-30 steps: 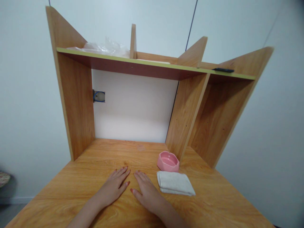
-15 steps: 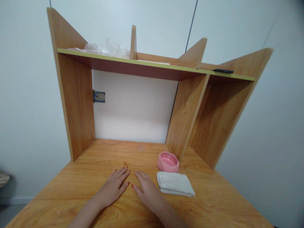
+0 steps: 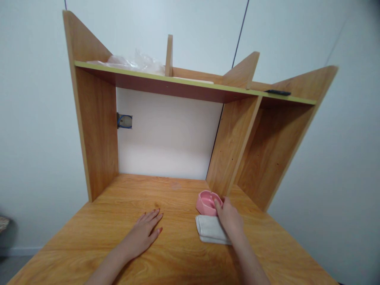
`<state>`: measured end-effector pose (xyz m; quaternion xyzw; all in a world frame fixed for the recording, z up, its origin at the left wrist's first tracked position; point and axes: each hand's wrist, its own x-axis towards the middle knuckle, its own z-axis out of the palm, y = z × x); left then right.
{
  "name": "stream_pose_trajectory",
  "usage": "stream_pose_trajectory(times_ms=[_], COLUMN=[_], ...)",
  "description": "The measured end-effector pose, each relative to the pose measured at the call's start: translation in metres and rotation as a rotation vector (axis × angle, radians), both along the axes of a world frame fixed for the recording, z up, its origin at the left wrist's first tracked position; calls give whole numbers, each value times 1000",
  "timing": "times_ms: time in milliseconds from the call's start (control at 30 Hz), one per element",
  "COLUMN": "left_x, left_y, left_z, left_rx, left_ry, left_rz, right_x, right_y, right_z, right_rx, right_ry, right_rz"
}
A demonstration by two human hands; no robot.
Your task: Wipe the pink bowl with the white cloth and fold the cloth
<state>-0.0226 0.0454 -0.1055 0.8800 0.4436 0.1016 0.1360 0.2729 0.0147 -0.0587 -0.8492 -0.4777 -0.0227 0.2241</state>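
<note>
My left hand (image 3: 144, 233) lies flat on the wooden desk (image 3: 178, 253), fingers stretched out, holding nothing. My right hand (image 3: 229, 219) reaches over a folded white cloth (image 3: 208, 231) to a small pink dish (image 3: 204, 202) at the foot of the desk's upright divider. Its thumb rests on the dish's near right rim and the fingers curl round the far side, mostly hidden. The cloth lies just in front of the dish, partly under my right wrist.
A wooden hutch (image 3: 97, 130) stands on the desk with a shelf (image 3: 178, 81) above. Crumpled clear plastic (image 3: 133, 63) and a dark flat object (image 3: 277, 92) lie on the shelf. An upright divider (image 3: 228, 146) rises right behind the dish. An open wall socket (image 3: 124, 121) shows at the back.
My right hand has left its flat spot beside the left hand and moved right and forward, over the cloth, onto the pink dish. The left hand has stayed put.
</note>
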Motion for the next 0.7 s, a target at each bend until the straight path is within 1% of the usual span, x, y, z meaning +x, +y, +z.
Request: stream_pose_trajectory(times_ms=[67,167,367,567,700], left_x=[0,-1,-1,-1,1], left_y=[1,2,1,-1,-3], left_z=[-1,-4,-3,-2,0], left_rx=[11,31,5,7,13], left_ry=[-6,-30,-39,-71,-50], left_rz=[-5,-13,-2,4,20], right_x=[9,19,22,12,-3], right_y=[4,12,21,17,15], right_z=[-5,-10,-7,-5,5], right_rx=[-77,-121,-170,-137,-92], right_ry=[95,148,176,139,134], right_rz=[16,72,91,22,52])
